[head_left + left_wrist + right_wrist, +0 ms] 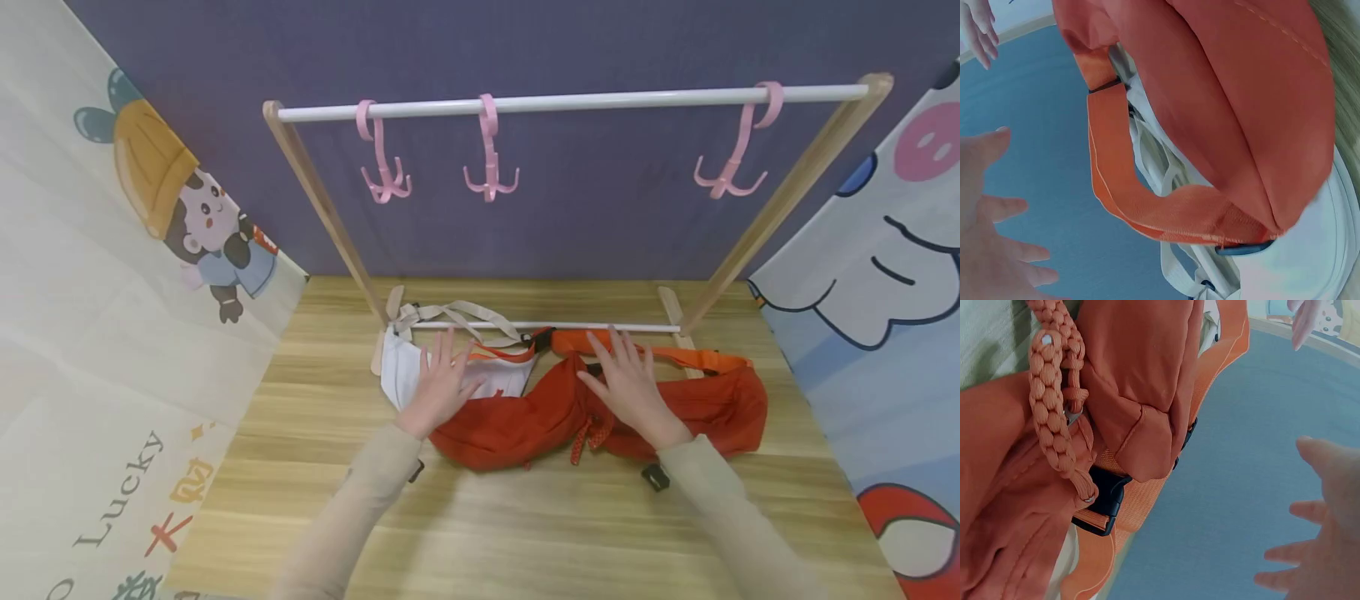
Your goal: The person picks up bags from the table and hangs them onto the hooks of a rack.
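Note:
My left hand (438, 387) is spread over the left red bag (502, 433) and the white bag (401, 367) that lies partly beneath it. My right hand (628, 385), fingers also spread, hovers over the right red bag (712, 408). Neither hand holds anything; in the wrist views both appear apart from the fabric. An orange strap (1113, 144) curves off a red bag in the left wrist view. A black buckle (1109, 494) and a braided cord (1050, 406) show in the right wrist view.
A rack with a white top rail (585, 102) and wooden posts stands behind the bags. Three pink hooks hang on it: a left hook (384, 167), a middle hook (491, 158) and a right hook (731, 158). Printed curtains (82, 275) flank the wooden floor (300, 467).

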Available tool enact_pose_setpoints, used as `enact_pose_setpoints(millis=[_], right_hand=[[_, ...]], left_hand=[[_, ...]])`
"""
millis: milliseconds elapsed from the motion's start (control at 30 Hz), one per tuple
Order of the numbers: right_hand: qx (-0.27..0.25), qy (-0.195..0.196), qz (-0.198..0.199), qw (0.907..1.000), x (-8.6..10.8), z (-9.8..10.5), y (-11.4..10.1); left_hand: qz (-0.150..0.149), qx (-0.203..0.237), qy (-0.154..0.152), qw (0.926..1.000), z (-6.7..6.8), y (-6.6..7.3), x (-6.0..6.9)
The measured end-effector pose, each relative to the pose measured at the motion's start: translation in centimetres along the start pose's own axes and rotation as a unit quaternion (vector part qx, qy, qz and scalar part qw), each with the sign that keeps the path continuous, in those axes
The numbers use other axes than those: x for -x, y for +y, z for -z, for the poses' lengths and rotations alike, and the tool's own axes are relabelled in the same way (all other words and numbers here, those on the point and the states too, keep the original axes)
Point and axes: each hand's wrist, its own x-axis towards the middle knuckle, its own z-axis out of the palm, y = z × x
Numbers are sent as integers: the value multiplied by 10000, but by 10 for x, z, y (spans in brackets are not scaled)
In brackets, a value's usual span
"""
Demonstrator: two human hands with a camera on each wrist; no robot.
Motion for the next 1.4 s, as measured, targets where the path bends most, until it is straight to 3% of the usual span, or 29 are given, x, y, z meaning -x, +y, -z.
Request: enact_pose_setpoints(millis=[300,600,867,1033,1200,1300,1400], right_hand=[[297,-176,384,9987,-14,7,-2],[539,-439,1061,9919,-38,3,-8],[849,-731,1612,9805,-62,-7,-20],[746,-900,1749,9776,-77,-12,-28],[575,-1175,1675,9772,-88,-15,-33],[355,-1512,1563,9754,-95,-18,-34],[84,-1937,1429,9706,-102,-24,-36]], left_hand=[[-139,-431,-105,9989,4,-8,-4],[-531,-783,-47,9955,5,-18,-11],[-822,-639,223,9943,0,-29,-24],[-841,-479,109,9952,-3,-35,-30],[-630,-118,-188,9978,-5,-41,-35],[-209,392,-616,9971,-6,-42,-38],[274,910,-1073,9897,-8,-44,-39]])
